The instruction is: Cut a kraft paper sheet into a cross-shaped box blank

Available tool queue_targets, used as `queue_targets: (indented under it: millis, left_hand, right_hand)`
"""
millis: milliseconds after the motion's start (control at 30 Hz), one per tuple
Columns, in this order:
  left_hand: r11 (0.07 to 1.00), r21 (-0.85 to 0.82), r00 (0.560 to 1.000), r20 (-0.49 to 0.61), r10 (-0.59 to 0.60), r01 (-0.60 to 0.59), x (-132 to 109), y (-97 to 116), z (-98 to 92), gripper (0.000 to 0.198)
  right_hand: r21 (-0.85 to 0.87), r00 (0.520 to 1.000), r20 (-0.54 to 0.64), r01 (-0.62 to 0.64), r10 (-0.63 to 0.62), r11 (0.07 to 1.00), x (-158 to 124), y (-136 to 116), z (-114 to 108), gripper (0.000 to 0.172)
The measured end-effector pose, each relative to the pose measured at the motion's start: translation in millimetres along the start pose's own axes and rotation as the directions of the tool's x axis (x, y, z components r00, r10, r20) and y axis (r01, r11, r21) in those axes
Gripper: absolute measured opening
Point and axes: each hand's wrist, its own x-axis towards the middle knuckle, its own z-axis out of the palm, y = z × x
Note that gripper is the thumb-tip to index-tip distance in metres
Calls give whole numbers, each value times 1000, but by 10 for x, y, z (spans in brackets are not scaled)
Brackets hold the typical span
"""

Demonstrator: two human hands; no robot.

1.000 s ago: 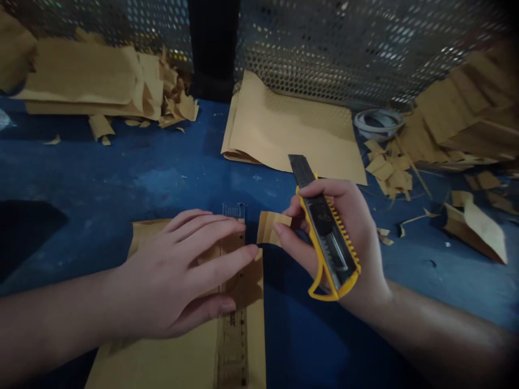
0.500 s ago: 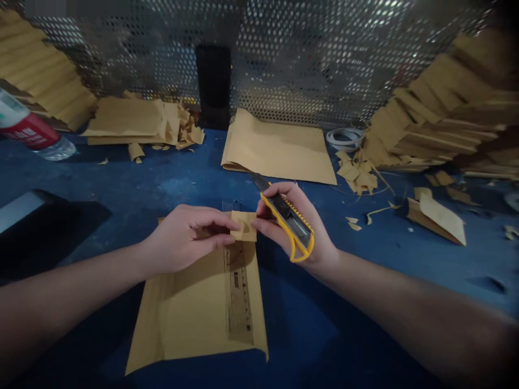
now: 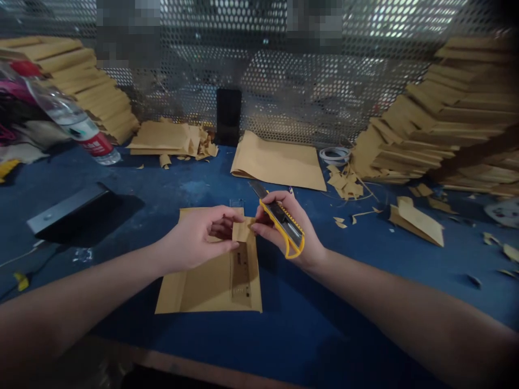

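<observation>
My right hand (image 3: 290,227) is wrapped round a yellow and black utility knife (image 3: 284,221), its blade pointing up and left. The thumb and a fingertip of that hand also pinch the right edge of a small brown paper piece (image 3: 244,230). My left hand (image 3: 203,235) is at the left side of this piece, thumb and fingers apart; whether they touch it I cannot tell. Underneath lies a brown kraft paper envelope (image 3: 198,289). A clear ruler (image 3: 241,278) rests lengthwise near its right edge, partly covered by the small piece.
A folded paper stack (image 3: 279,162) lies ahead, before a perforated metal panel (image 3: 284,97) and an upright phone (image 3: 228,116). Tall paper stacks (image 3: 430,113) rise at both sides. A tape roll (image 3: 335,155), paper scraps (image 3: 344,183), a water bottle (image 3: 91,140) and a dark box-shaped device (image 3: 73,210) stand around.
The thumb and fingers of my left hand have spread apart at the small paper piece. My right hand keeps the knife. The camera view has shifted, showing more of the table's near edge.
</observation>
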Motion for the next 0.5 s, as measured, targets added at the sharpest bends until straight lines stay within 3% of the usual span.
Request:
queue_targets:
  millis: [133,233,333,433,500]
  left_hand:
    - [997,57,999,-17,-42,43,-46,-39,57,40]
    - [982,175,997,-40,-66,72,-50,-72,-29,39]
    - [930,346,987,-141,-78,123,-18,-148,-333,41]
    - [829,502,941,-329,-81,247,12,-299,-772,45]
    - [752,578,922,-375,-99,316,5,-418,-1016,46]
  right_hand:
    - [-21,1000,3,-20,20,1000,-37,-31,24,35]
    - [-61,999,6,-34,34,998,-39,-17,27,35]
    - [-119,999,2,-51,51,992,-12,40,6,35]
    - [-182,997,-25,-77,74,980,28,112,-41,36]
    - [-216,995,-46,-101,93,971,52,155,-80,36]
